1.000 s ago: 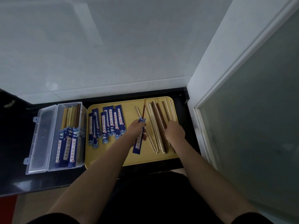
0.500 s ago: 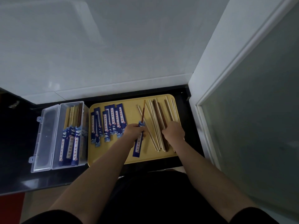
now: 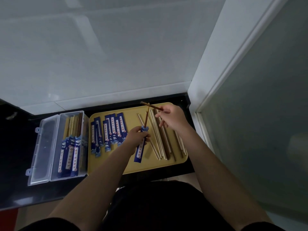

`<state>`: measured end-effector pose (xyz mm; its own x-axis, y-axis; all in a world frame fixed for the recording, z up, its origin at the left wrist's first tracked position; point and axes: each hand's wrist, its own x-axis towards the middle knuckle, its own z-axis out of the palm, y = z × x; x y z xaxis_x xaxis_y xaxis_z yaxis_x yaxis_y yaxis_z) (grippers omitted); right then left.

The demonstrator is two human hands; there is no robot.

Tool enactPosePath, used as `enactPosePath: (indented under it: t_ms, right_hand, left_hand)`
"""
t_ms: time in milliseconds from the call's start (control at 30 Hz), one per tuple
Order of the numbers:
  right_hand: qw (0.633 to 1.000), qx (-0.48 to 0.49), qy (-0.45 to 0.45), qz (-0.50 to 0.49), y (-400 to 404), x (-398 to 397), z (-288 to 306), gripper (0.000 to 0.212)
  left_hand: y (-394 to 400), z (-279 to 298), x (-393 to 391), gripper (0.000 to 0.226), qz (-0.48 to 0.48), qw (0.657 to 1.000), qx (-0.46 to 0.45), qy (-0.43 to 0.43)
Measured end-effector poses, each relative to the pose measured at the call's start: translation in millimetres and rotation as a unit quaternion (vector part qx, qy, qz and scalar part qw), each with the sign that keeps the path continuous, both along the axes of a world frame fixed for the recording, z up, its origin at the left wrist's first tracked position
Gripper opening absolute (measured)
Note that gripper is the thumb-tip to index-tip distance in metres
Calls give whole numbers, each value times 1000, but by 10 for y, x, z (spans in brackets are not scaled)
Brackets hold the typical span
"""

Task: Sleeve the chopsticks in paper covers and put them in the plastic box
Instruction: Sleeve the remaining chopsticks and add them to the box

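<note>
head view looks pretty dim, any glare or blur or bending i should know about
Head view: dim and flat overall, with soft pale reflections on the glossy white wall; wide-angle bending curves the white door frame; the dark brown chopstick pinched by the right hand is slightly blurred; print on the blue paper sleeve gripped by the left hand is unreadable.

A yellow tray [image 3: 130,167] sits on my black worktop [image 3: 15,147], near its right end. Behind the worktop's far edge rises a white wall [image 3: 100,55]. A frosted glass door [image 3: 266,97] in a white frame stands at the right end.
</note>
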<state>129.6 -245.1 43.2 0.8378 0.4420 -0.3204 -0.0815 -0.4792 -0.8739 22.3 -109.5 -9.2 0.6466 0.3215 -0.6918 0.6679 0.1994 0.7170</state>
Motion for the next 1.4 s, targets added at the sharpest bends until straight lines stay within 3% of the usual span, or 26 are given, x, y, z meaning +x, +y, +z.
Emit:
enactPosePath:
  t_ms: [133, 267, 667, 833, 933, 1100, 1233, 1400]
  right_hand:
    - [994, 32, -79, -69, 37, 48, 155, 18]
    - [988, 59, -66, -125, 68, 68, 180, 23]
    - [996, 28, -37, -73, 231, -101, 100, 23]
    - [998, -38, 27, 32, 398, -361, 34, 21]
    - [995, -7, 100, 7, 538, -516, 10, 23]
    - [990, 0, 144, 5, 732, -568, 29, 30]
    - [988, 41, 133, -71, 904, -598, 68, 32]
    - [980, 100, 135, -106, 1105, -748, 73, 27]
  left_hand:
    - [-4, 113, 45, 20, 35, 998, -52, 26]
    - [-26, 251, 12, 22, 42, 996, -71, 31]
    - [130, 360, -126, 22, 8, 999, -49, -17]
    - [204, 432, -58, 27, -22, 999, -2, -45]
    - [307, 520, -69, 28, -52, 997, 28, -55]
    - [519, 590, -184, 25, -82, 994, 60, -47]
    - [735, 623, -286, 20, -76, 996, 34, -20]
    - [918, 688, -403, 22, -98, 993, 63, -22]
